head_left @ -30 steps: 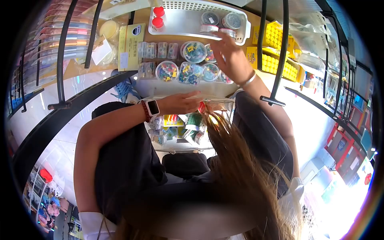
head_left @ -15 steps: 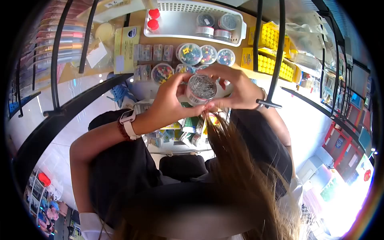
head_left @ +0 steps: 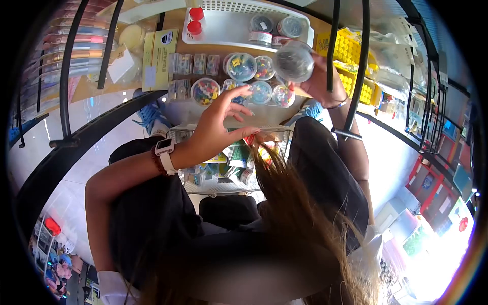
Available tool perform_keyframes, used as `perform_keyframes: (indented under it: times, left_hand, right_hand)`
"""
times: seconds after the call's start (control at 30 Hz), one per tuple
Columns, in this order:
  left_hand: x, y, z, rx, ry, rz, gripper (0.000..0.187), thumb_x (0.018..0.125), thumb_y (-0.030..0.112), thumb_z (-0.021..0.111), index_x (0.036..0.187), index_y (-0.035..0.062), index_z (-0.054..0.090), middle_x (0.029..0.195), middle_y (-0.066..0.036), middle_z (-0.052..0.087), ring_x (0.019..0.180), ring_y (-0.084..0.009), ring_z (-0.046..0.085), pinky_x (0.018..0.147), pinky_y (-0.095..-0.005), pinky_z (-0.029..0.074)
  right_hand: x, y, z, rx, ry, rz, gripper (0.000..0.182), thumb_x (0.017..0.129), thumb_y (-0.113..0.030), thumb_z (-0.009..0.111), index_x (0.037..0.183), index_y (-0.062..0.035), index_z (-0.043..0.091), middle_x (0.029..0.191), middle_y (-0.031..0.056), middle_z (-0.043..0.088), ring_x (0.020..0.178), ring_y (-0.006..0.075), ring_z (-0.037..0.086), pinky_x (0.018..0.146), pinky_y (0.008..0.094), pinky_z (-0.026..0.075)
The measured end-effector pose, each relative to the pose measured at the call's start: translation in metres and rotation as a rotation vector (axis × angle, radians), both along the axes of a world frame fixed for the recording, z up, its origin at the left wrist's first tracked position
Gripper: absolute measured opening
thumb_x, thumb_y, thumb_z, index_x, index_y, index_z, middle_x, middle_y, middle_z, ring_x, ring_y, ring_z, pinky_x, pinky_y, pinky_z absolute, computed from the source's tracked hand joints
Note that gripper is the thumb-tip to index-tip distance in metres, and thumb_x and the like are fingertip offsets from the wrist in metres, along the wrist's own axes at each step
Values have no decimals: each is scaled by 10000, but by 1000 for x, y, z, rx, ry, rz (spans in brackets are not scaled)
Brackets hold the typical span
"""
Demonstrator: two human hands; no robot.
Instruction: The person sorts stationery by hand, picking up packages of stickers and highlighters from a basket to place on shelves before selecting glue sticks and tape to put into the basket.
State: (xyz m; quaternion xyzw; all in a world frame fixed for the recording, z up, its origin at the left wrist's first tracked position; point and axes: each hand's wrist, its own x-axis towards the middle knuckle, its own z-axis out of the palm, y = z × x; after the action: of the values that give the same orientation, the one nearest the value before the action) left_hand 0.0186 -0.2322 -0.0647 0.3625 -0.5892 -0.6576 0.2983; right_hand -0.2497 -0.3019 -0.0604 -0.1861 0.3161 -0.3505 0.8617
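Observation:
My right hand (head_left: 322, 81) is wrapped round the side of a round clear plastic tub (head_left: 294, 62), lifted over the shelf's right part. Silver metal pieces, thin like pins or clips, are inside, blurred now. My left hand (head_left: 217, 127) holds nothing; its fingers are apart, over the shelf's front edge. Beyond its fingertips stand round tubs of coloured push pins (head_left: 205, 91), with another push-pin tub (head_left: 241, 67) behind. Just right of them are a tub with pale blue contents (head_left: 261, 93) and a multicoloured tub (head_left: 283, 95).
A white plastic basket (head_left: 221, 33) at the back holds red-capped bottles (head_left: 194, 27) and dark round tubs (head_left: 262, 23). Yellow boxes (head_left: 352, 48) stand right. Black rack bars (head_left: 362, 66) rise beside my right arm. A basket of packaged goods (head_left: 239, 155) sits between my knees.
My right hand has carried the tub away from my left hand, up and to the right over the shelf. My left hand has let go of it and opened.

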Motion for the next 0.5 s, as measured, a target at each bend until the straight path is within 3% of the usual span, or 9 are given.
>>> perform_keyframes:
  times: [0.07,0.13,0.17,0.2,0.27,0.3,0.33,0.4,0.5]
  left_hand:
    - [-3,-3,5,9,59,75,586,721,113,720,1216,49,413,1145,-105,521,891,-165,584,726,-275,467]
    - [0,-3,1,-65,-34,-37,434,729,109,710,1106,40,507,1033,-71,578,847,-152,589,713,-273,469]
    - [-1,-2,2,-123,-32,-51,301,746,127,696,998,40,559,921,-61,597,799,-156,593,702,-278,471]
    - [0,0,-1,-125,-27,-48,301,746,127,696,998,40,559,921,-61,597,799,-156,593,702,-278,471]
    - [4,9,-12,-174,-103,-373,268,761,151,681,975,46,559,866,-73,588,785,-177,594,703,-290,473]
    - [5,14,-19,-114,-53,-478,255,765,167,670,960,50,556,833,-95,579,788,-220,593,703,-325,471]
    - [6,17,-24,-116,-57,-477,255,765,167,670,960,50,556,833,-95,579,788,-220,593,703,-325,471]
    - [6,22,-33,-72,-181,-741,244,756,157,665,946,53,552,852,-107,584,818,-263,587,714,-366,464]
    - [6,24,-48,-165,-193,-716,214,747,131,649,912,50,541,853,-125,570,832,-301,569,726,-393,450]
  right_hand:
    - [13,-3,3,-153,-130,-19,670,860,-500,453,1314,-32,301,1246,213,429,999,289,536,617,304,521]
    - [22,-11,16,40,-85,-200,688,855,-503,464,1326,-37,278,1233,218,432,912,270,549,552,272,502]
    - [7,-20,8,3,-18,-52,674,848,-503,484,1291,-25,314,1194,190,457,867,223,545,502,250,468]
    - [-1,-30,-4,-174,199,-68,561,841,-423,530,1235,-40,418,1028,120,572,838,201,598,697,303,509]
    - [0,-55,-6,-354,600,81,460,858,-396,531,1154,-46,488,881,52,598,724,156,597,618,282,501]
    - [3,-60,0,-631,973,138,418,869,-399,523,1053,-27,568,805,48,610,648,141,591,576,262,485]
    - [12,-65,-7,-634,970,137,418,869,-399,523,1053,-27,568,805,48,610,648,141,591,576,262,485]
    - [23,-86,-26,-837,1228,-69,503,847,-394,570,1100,27,463,900,142,603,703,105,593,537,211,474]
    - [21,-110,-45,-794,1383,86,477,834,-354,599,1041,62,490,748,126,626,649,125,619,564,232,494]
